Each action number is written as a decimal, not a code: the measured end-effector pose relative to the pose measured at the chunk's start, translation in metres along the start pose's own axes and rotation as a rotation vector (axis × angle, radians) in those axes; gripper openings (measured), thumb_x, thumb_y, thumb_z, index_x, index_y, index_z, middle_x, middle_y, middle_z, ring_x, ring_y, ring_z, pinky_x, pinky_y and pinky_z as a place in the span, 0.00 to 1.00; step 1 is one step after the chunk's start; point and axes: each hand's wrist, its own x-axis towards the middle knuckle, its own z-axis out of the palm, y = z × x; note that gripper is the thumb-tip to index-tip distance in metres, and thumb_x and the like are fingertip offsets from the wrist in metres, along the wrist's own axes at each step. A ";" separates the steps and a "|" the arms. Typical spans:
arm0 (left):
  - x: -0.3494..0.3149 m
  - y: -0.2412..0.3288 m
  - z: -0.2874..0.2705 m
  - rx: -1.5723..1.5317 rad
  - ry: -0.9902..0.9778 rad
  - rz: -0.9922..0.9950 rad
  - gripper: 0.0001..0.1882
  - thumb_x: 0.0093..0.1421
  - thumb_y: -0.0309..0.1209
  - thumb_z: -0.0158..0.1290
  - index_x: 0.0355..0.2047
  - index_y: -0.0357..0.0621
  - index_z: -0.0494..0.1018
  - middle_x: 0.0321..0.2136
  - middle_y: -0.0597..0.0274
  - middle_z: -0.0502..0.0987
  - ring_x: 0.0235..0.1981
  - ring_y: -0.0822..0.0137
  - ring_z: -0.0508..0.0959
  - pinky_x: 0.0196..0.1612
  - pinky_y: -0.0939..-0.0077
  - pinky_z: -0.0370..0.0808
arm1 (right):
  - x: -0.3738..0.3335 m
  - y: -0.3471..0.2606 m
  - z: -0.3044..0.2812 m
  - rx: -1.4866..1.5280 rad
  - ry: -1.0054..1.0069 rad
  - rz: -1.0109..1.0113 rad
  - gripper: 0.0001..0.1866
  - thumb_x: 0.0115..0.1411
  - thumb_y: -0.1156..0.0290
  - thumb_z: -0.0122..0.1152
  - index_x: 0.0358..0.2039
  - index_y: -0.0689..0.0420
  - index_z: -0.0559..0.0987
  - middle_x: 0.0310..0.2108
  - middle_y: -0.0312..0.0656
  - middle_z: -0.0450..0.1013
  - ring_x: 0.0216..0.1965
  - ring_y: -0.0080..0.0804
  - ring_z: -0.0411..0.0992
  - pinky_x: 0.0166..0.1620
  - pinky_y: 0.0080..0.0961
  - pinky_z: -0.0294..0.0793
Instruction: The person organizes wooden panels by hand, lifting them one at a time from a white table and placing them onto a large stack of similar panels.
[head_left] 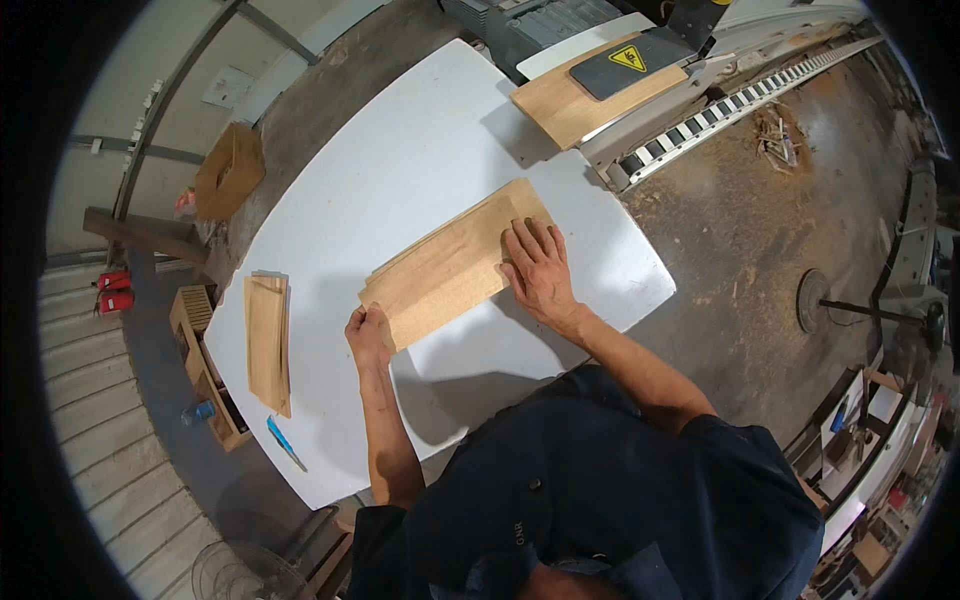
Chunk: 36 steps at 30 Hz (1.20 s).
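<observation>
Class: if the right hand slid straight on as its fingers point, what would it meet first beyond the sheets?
Probably nothing: past the thin wooden sheets, the right hand seems to have a free way across the white tabletop, though fisheye bending leaves its exact line uncertain.

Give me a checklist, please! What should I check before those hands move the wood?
1. Left hand holding the wood stack at its left end: ok.
2. Right hand resting on its right end: ok.
3. Stack's edges even: not ok, sheets stick out unevenly.
4. Blue tool clear of both hands: ok, near the white table's left edge.
5. Smaller pile apart from the stack: ok.
6. Number of sheets: cannot tell.
</observation>
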 end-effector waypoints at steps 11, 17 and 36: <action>-0.002 0.008 -0.007 0.230 0.063 0.093 0.24 0.58 0.35 0.64 0.46 0.28 0.70 0.39 0.55 0.76 0.35 0.66 0.76 0.41 0.72 0.75 | 0.036 0.006 0.020 0.040 -0.173 -0.227 0.44 0.67 0.42 0.40 0.67 0.70 0.52 0.68 0.60 0.50 0.70 0.55 0.46 0.71 0.45 0.41; 0.009 0.006 -0.017 0.200 0.066 0.010 0.28 0.56 0.35 0.66 0.47 0.25 0.67 0.42 0.48 0.76 0.39 0.60 0.79 0.40 0.68 0.79 | 0.045 0.039 0.009 -0.117 -0.193 -0.200 0.52 0.63 0.33 0.36 0.68 0.70 0.47 0.70 0.61 0.46 0.72 0.53 0.42 0.72 0.44 0.39; -0.012 0.027 0.039 0.148 -0.141 -0.053 0.33 0.50 0.28 0.68 0.51 0.28 0.63 0.44 0.46 0.75 0.43 0.58 0.78 0.47 0.64 0.77 | 0.076 0.019 0.025 -0.040 -0.226 -0.237 0.46 0.67 0.36 0.33 0.69 0.64 0.49 0.71 0.57 0.46 0.72 0.49 0.43 0.72 0.40 0.41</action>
